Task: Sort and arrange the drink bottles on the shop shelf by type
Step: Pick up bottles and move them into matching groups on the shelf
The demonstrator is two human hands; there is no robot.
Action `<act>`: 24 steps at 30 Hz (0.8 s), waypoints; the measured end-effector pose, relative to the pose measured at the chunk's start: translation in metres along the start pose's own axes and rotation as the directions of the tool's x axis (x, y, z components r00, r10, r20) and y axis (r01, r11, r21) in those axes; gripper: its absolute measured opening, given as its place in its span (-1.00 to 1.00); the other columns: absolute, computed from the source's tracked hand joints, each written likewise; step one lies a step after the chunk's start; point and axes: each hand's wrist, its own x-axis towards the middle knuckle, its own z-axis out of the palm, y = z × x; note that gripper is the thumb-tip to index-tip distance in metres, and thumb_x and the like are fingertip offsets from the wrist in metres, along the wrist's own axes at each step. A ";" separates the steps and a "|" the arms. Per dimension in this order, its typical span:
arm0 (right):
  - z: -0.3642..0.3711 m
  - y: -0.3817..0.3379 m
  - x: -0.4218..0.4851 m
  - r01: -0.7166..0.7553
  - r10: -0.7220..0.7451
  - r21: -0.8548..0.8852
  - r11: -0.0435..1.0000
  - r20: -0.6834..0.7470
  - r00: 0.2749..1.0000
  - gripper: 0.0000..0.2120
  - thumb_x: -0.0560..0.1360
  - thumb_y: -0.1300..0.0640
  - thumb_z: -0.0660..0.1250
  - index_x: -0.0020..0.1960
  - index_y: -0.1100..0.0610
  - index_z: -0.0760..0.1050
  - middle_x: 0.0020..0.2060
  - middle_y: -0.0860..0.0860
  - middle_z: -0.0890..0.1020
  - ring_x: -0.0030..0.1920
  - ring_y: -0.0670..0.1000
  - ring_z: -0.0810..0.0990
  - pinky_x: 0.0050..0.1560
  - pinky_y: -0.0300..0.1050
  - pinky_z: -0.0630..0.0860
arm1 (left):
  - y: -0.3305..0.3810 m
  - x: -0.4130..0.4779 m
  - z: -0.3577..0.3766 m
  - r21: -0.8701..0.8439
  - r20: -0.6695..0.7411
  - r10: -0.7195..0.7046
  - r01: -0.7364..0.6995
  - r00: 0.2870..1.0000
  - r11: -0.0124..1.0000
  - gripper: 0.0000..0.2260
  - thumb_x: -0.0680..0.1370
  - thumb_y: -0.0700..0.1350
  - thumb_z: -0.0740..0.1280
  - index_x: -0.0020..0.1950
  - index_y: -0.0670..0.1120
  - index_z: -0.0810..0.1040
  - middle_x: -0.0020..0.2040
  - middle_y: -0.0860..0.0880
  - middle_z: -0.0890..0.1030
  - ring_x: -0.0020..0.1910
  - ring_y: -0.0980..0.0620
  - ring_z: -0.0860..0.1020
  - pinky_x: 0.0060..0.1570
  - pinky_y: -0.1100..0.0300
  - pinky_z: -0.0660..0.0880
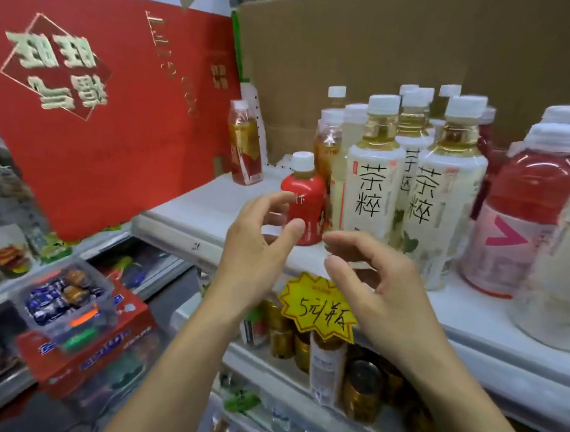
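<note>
Two hands hover in front of the top shelf (216,207), and neither has hold of anything. The left hand (257,247) is half open, its fingers loosely curved and spread, with forefinger and thumb framing the small red bottle (306,204); the thumb tip overlaps the bottle's label (whether it actually touches I cannot tell). The right hand (377,284) sits just beside it, lower and to the right, fingers also relaxed and bent, palm empty. The small red bottle stands upright near the front edge of the shelf, white cap on, right against the left end of a group of tall tea bottles (370,195) with white labels and black characters. Behind the red one stands an amber bottle (328,147). Further right is a big pink drink bottle (522,214), and at the far edge a pale one, too blurred to read. Well apart at the back left, a slim square bottle (245,144) stands alone next to a large red box (97,116). A sheet of brown cardboard (392,47) backs the shelf. Below the shelf edge hangs a yellow price tag (320,307), in front of gold-coloured bottles (362,389) on the lower shelf.
</note>
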 end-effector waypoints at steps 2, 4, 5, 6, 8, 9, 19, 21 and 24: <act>0.011 -0.001 0.008 0.005 -0.006 -0.042 0.999 -0.016 1.000 -0.74 0.54 0.24 0.38 0.17 -0.01 0.56 0.06 -0.16 0.63 0.08 -0.22 0.58 0.04 -0.43 0.48 | -0.006 0.015 -0.005 0.004 0.031 -0.001 0.001 1.000 1.000 -0.76 0.58 -0.09 0.39 0.21 0.14 0.52 0.14 0.06 0.58 0.08 0.22 0.56 -0.12 0.45 0.47; 0.036 0.004 0.023 -0.021 0.013 -0.114 0.993 -0.073 0.997 -0.66 0.54 0.20 0.38 0.29 0.00 0.51 0.15 -0.16 0.57 0.17 -0.19 0.54 0.19 -0.27 0.50 | -0.022 0.038 -0.020 0.004 0.100 0.006 -0.006 0.995 1.000 -0.75 0.58 -0.07 0.39 0.22 0.15 0.51 0.13 0.09 0.58 0.07 0.24 0.55 -0.14 0.49 0.43; 0.048 0.005 0.028 -0.028 0.014 -0.146 0.989 -0.096 0.995 -0.62 0.54 0.17 0.38 0.34 0.00 0.46 0.20 -0.17 0.53 0.23 -0.18 0.51 0.26 -0.18 0.49 | -0.030 0.050 -0.027 0.008 0.128 0.005 -0.006 0.992 1.000 -0.75 0.58 -0.07 0.39 0.24 0.13 0.51 0.13 0.11 0.58 0.06 0.24 0.55 -0.14 0.51 0.42; 0.059 0.006 0.033 -0.031 0.010 -0.179 0.983 -0.118 0.993 -0.59 0.55 0.15 0.38 0.37 -0.02 0.42 0.25 -0.18 0.48 0.28 -0.17 0.48 0.31 -0.11 0.47 | -0.037 0.063 -0.033 0.011 0.153 0.005 -0.007 0.988 1.000 -0.74 0.58 -0.07 0.39 0.25 0.11 0.52 0.12 0.11 0.58 0.06 0.25 0.54 -0.14 0.52 0.42; 0.072 0.008 0.042 -0.050 0.009 -0.228 0.972 -0.179 0.984 -0.55 0.54 0.13 0.38 0.39 -0.06 0.37 0.29 -0.20 0.42 0.34 -0.15 0.43 0.36 -0.01 0.44 | -0.047 0.087 -0.039 0.016 0.209 0.013 -0.017 0.978 1.000 -0.73 0.59 -0.06 0.38 0.29 0.08 0.51 0.12 0.11 0.58 0.05 0.26 0.53 -0.14 0.53 0.42; 0.076 0.009 0.046 -0.067 0.014 -0.245 0.967 -0.213 0.977 -0.53 0.54 0.13 0.38 0.40 -0.07 0.35 0.29 -0.19 0.41 0.35 -0.14 0.42 0.36 0.01 0.43 | -0.050 0.097 -0.040 0.021 0.236 0.018 -0.023 0.972 1.000 -0.71 0.59 -0.05 0.38 0.31 0.06 0.51 0.13 0.11 0.58 0.06 0.26 0.53 -0.14 0.51 0.43; 0.094 -0.023 0.112 -0.106 -0.098 -0.536 0.838 -0.338 0.936 -0.52 0.56 0.14 0.34 0.44 0.06 0.32 0.36 -0.06 0.39 0.36 -0.09 0.37 0.38 -0.10 0.37 | -0.078 0.171 -0.040 -0.059 0.352 0.126 -0.112 0.928 0.992 -0.65 0.59 -0.05 0.38 0.36 0.08 0.46 0.23 0.09 0.53 0.15 0.19 0.51 -0.01 0.39 0.43; 0.088 -0.036 0.138 -0.063 -0.193 -0.674 0.736 -0.298 0.935 -0.58 0.58 0.19 0.30 0.42 0.13 0.36 0.35 0.03 0.43 0.35 0.01 0.38 0.37 -0.09 0.36 | -0.081 0.188 -0.043 -0.068 0.308 0.172 -0.159 0.936 0.985 -0.61 0.58 -0.05 0.39 0.39 0.05 0.44 0.27 0.06 0.49 0.23 0.14 0.48 0.16 0.24 0.48; 0.070 -0.054 0.186 -0.112 -0.112 -0.916 0.386 -0.166 0.980 -0.63 0.62 0.16 0.22 0.41 0.16 0.38 0.32 0.10 0.44 0.33 0.12 0.35 0.20 -0.05 0.37 | -0.090 0.225 -0.050 -0.004 0.172 0.191 -0.193 0.966 0.981 -0.50 0.56 -0.04 0.40 0.47 0.01 0.35 0.40 -0.01 0.36 0.40 0.02 0.35 0.42 0.01 0.34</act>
